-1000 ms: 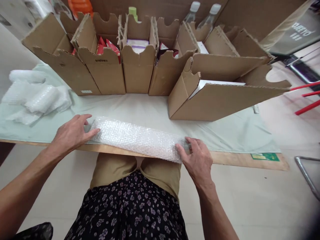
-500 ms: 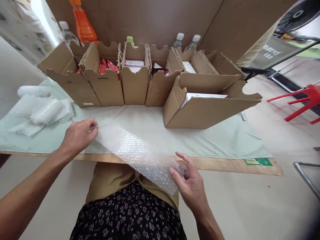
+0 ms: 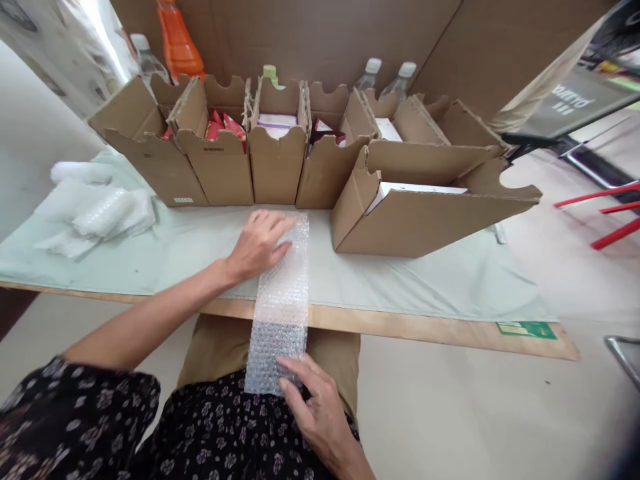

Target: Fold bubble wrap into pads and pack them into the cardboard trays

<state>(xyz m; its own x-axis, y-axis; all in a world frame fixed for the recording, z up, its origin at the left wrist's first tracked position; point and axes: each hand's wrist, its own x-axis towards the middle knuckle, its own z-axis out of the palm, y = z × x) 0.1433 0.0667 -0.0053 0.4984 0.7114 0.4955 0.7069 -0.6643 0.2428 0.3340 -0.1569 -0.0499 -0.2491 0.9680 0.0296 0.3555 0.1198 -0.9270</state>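
Observation:
A long strip of clear bubble wrap runs from the cloth-covered table down over its front edge to the lap. My left hand rests on the strip's upper part with its fingers apart. Near the lower end, my right hand touches the strip's right side, its thumb and fingers spread. To the left on the table lies a pile of bubble wrap pieces, some of them rolled.
Cardboard bins stand in a row behind the strip, holding red packets and boxes. A wider carton stands nearer on the right. Bottles, one orange, are behind. A red stool is on the right.
The strip has turned from slanting to nearly straight up and down. My left hand has moved right and opened off the strip's corner; my right hand has moved left and down.

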